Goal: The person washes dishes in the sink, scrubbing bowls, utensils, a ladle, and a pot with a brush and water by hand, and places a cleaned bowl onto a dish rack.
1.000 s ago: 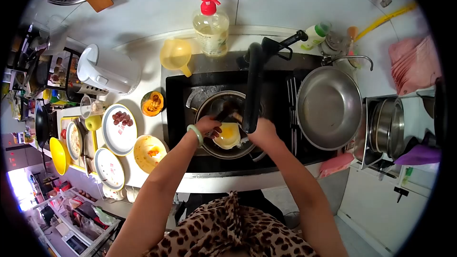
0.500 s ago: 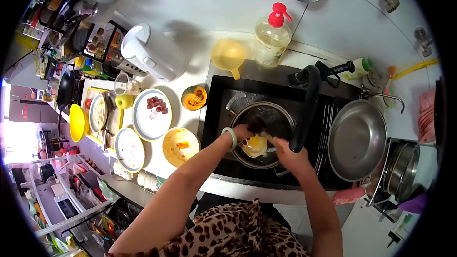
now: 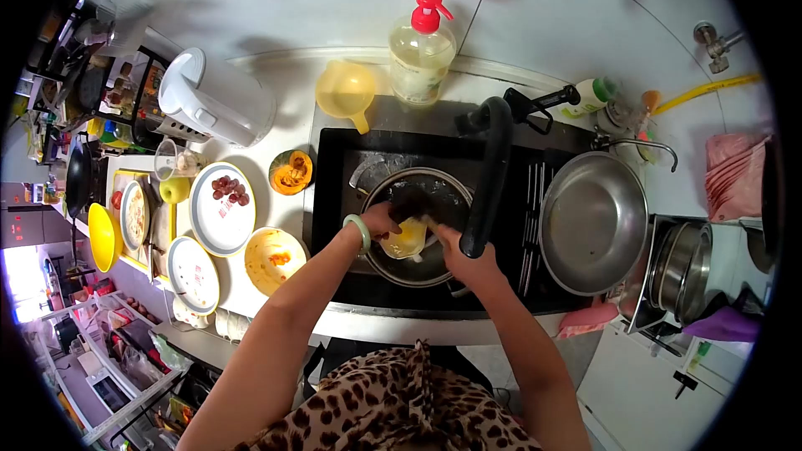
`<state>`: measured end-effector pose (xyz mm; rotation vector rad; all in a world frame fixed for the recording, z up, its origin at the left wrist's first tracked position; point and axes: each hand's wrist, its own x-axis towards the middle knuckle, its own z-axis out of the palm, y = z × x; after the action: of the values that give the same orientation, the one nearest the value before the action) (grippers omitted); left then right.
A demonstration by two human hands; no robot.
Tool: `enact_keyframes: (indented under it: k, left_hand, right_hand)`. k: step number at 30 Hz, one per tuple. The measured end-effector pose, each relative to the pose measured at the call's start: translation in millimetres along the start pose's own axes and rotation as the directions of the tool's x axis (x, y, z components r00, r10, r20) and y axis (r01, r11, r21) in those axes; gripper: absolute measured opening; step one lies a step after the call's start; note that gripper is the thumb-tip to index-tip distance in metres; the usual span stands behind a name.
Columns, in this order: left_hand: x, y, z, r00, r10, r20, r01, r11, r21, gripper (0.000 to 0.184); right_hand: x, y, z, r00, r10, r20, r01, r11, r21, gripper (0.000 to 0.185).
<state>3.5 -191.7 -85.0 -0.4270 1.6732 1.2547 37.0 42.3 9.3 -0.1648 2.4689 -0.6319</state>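
Over the metal pot in the black sink, my left hand, with a pale bangle at the wrist, grips the edge of a small yellow bowl. The bowl is tilted inside the pot's rim. My right hand is closed around the light handle of a brush-like tool. Its dark head is blurred near the left fingers, so its exact kind is unclear. The black faucet hangs just above the right hand. Shallow water shows in the pot.
Left of the sink are a yellow-stained bowl, a cut pumpkin, a plate with grapes and a white kettle. Behind stand a yellow ladle-shaped cup and a pump bottle. A large steel pan lies right.
The camera view has shifted, so everything sits further left in the picture. Both hands stay over the pot; the dark tool head has moved toward the left fingers above the yellow bowl.
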Motion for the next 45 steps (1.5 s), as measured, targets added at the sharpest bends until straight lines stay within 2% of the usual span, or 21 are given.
enact_keyframes:
  k: [2,3,5,6,9,10,13,14,18,21,22,25,28,30,33,34,37,38,41,42,45]
  left_hand:
    - [9.4,-4.7,-0.3,0.995,0.038,-0.096,-0.032,0.998,0.055,0.057]
    - [13.7,-5.8,2.9,0.989,0.06,-0.136,-0.05,0.995,0.081,0.056]
    - [8.9,-3.1,-3.1,0.997,-0.081,0.001,0.079,0.972,-0.221,0.052]
    - [6.1,-0.6,-5.8,0.987,-0.136,0.087,0.158,0.92,-0.358,0.05]
    - [-0.6,3.4,-2.9,0.978,-0.144,0.15,0.183,0.938,-0.295,0.046]
    - [-5.6,5.2,4.6,0.994,-0.068,0.082,0.086,0.968,-0.237,0.045]
    - [-3.2,6.6,12.0,0.995,-0.008,-0.102,0.006,1.0,-0.024,0.044]
    - [0.9,2.3,11.5,0.993,0.064,-0.101,-0.065,0.998,-0.013,0.043]
    - [10.3,-7.6,-4.0,0.991,-0.109,0.082,0.133,0.906,-0.402,0.036]
    - [-21.5,15.8,0.3,0.984,-0.113,0.134,0.155,0.917,-0.366,0.037]
    - [-17.5,13.5,5.1,0.991,-0.086,0.101,0.108,0.965,-0.241,0.042]
    - [-2.8,0.0,5.2,1.0,-0.011,0.005,0.012,0.989,-0.151,0.047]
    - [0.8,-3.9,4.2,0.999,-0.042,-0.032,0.033,0.968,-0.25,0.036]
    - [6.1,-11.0,1.1,0.994,-0.096,0.058,0.11,0.932,-0.346,0.028]
    - [-14.0,5.5,3.2,0.978,-0.159,0.131,0.196,0.916,-0.35,0.033]
    - [-18.4,8.0,8.7,0.991,-0.105,0.082,0.128,0.921,-0.367,0.044]
    - [0.6,-10.8,7.3,0.999,0.026,-0.02,-0.028,0.994,-0.109,0.055]
    - [3.4,-15.3,12.0,0.988,0.065,-0.141,-0.069,0.997,-0.022,0.056]
    - [-8.3,-6.0,11.5,0.996,-0.018,-0.084,0.002,0.983,-0.183,0.05]
    - [-5.1,-7.1,8.1,0.998,-0.069,-0.006,0.064,0.959,-0.276,0.046]
    - [-10.4,-0.6,10.5,0.979,-0.163,0.124,0.198,0.906,-0.374,0.042]
  right_hand:
    - [20.3,21.3,9.8,0.994,-0.033,-0.102,0.027,0.997,-0.066,0.032]
    - [22.9,20.5,2.8,0.998,-0.019,-0.055,0.014,0.995,-0.1,0.032]
    - [24.5,8.9,-24.1,0.999,0.018,0.037,-0.011,0.985,-0.171,0.032]
    - [13.6,-12.2,-48.1,0.986,0.122,0.114,-0.112,0.99,-0.09,0.034]
    - [-16.2,-10.2,-28.4,0.992,-0.115,-0.046,0.115,0.993,0.009,0.021]
    - [-19.4,-7.3,-13.2,0.994,-0.086,-0.061,0.091,0.993,0.075,0.022]
    - [13.0,14.0,14.3,0.992,-0.031,-0.12,0.032,0.999,0.005,0.022]
    - [20.5,22.8,16.1,0.98,-0.092,-0.179,0.079,0.994,-0.078,0.028]
    - [11.2,-3.8,-41.8,0.999,0.016,0.04,-0.012,0.995,-0.098,0.027]
    - [-20.1,-17.2,-41.6,0.998,-0.016,0.067,0.016,1.0,-0.001,0.03]
    - [-23.4,-10.4,-23.7,0.992,-0.12,-0.025,0.121,0.991,0.056,0.018]
    - [5.5,8.7,9.1,0.986,-0.065,-0.155,0.066,0.998,0.002,0.019]
    - [27.1,16.1,-5.9,0.989,-0.058,-0.137,0.052,0.998,-0.047,0.018]
    - [10.7,-1.5,-40.0,0.995,-0.047,-0.089,0.048,0.999,0.008,0.019]
    - [-17.4,-21.2,-50.6,0.999,-0.043,0.01,0.043,0.998,-0.047,0.019]
    - [-19.0,-9.2,-29.1,0.994,-0.11,-0.022,0.111,0.993,0.039,0.02]
    - [10.1,18.2,20.8,0.998,-0.04,-0.046,0.039,0.999,-0.033,0.033]
    - [21.6,25.8,22.3,0.996,-0.055,-0.068,0.048,0.995,-0.092,0.029]
    - [30.1,22.1,-1.6,0.993,0.003,-0.117,0.015,0.987,0.158,0.019]
    - [19.4,0.9,-32.0,0.999,0.024,-0.033,-0.023,1.0,0.014,0.018]
    - [-12.7,-5.2,-38.6,0.994,-0.104,-0.027,0.104,0.994,-0.025,0.018]
